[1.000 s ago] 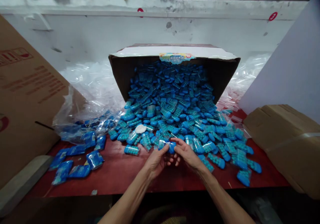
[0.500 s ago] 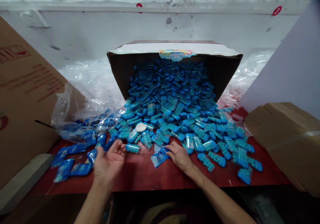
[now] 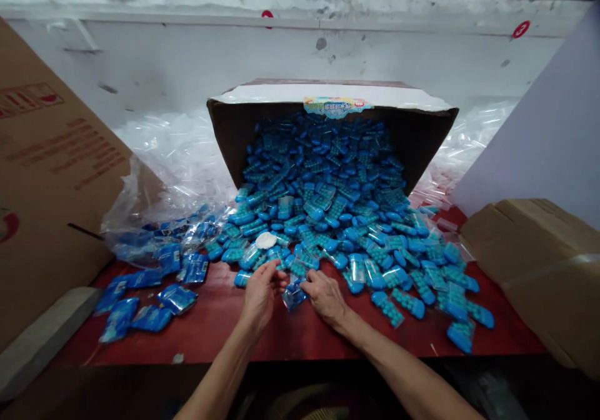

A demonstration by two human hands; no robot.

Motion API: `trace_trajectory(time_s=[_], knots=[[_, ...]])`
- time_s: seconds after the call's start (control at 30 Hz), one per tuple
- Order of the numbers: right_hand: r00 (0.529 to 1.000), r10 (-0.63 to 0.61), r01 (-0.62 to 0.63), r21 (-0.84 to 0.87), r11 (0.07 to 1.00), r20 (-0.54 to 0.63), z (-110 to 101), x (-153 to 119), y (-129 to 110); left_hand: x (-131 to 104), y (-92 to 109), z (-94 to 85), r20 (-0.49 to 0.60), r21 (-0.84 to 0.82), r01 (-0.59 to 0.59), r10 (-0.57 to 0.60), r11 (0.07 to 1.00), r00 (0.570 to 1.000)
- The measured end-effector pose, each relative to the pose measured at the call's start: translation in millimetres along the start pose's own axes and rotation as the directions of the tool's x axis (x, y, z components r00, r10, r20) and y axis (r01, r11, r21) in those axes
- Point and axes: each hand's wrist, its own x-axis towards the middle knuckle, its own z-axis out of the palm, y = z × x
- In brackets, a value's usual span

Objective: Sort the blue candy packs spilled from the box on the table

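My right hand (image 3: 327,298) pinches the right edge of a small blue packet (image 3: 293,296) near the front middle of the red table (image 3: 328,339). Just left of that packet is my left hand (image 3: 263,292), palm turned inward, fingers apart, with nothing in it. Behind both hands spreads a large heap of small clear containers with blue caps and teal beads (image 3: 323,214), spilling from a cardboard box (image 3: 229,139) lying on its side. A white round piece (image 3: 265,240) rests on the heap. Several blue packets (image 3: 177,298) lie at the left.
A large carton (image 3: 56,157) stands at the left, beside a grey block (image 3: 51,339). Clear plastic bags (image 3: 173,151) are piled behind the packets. A closed brown carton (image 3: 539,270) sits at the right, under a pale panel (image 3: 544,114).
My left hand has moved right, from beside the blue packets to near the packet in my right hand. My right hand has shifted slightly left.
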Motion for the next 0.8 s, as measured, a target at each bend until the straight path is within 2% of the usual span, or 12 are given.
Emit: trace_trajectory(time_s=[0.2,0.33,0.47,0.53,0.63,0.73,0.77,0.8], knots=[[1.0,-0.019,0.019,0.03,0.999,-0.014,7,2,3,1,-2,-2.2,-0.01,0.053,-0.034,0.035,0.998,0.999],[0.998,0.037,-0.036,0.038,0.999,-0.053,7,6,7,0,-4,-2.3,-0.028,0.106,-0.042,0.045,0.994,0.999],[0.983,0.131,-0.116,0.12,0.986,-0.125,-5,1,10,-2,-16,2.6,-0.086,0.251,-0.071,0.096,0.965,0.992],[0.964,0.194,-0.163,0.169,0.972,-0.183,-16,-5,9,-3,-26,8.6,-0.035,0.288,-0.022,0.034,0.957,0.999],[0.937,0.243,-0.173,0.27,0.947,-0.252,-32,-11,4,-5,-39,21.4,0.121,0.231,0.068,-0.098,0.971,0.988],[0.907,0.318,-0.152,0.491,0.858,-0.274,-38,-11,4,-6,-43,32.3,0.147,0.123,0.078,-0.096,0.989,0.985],[0.89,0.385,-0.165,0.614,0.771,-0.244,-37,-9,6,-6,-43,34.4,0.142,0.107,0.073,-0.088,0.992,0.986],[0.873,0.454,-0.186,0.74,0.647,-0.178,-35,-7,9,-6,-43,35.8,0.147,0.102,0.067,-0.082,0.993,0.986]])
